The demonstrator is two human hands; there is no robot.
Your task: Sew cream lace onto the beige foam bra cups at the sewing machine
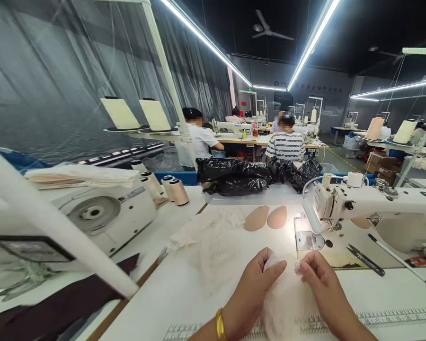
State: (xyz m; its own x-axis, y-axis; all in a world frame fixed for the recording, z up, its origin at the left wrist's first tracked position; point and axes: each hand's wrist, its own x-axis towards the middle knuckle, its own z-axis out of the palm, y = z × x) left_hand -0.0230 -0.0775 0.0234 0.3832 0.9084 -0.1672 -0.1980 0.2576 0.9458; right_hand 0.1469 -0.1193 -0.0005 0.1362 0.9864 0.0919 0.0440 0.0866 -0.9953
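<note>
A piece of sheer white lace fabric (282,303) hangs between my two hands, just in front of the sewing machine (369,203). My left hand (250,284) pinches its upper left part between thumb and fingers. On the other side, my right hand (321,282) grips the fabric's top right edge with thumb and forefinger. The lit needle plate (308,240) lies just beyond my fingers. More pale lace (213,241) is spread on the white table to the left. Two beige oval pads (266,218) rest behind it, side by side.
Thread snips (367,260) and a white pen (399,258) lie right of the needle plate. A ruler strip (397,316) runs along the front edge. Black plastic bags (237,175) sit at the back. Thread cones (179,192) stand left; co-workers (287,139) sit further off.
</note>
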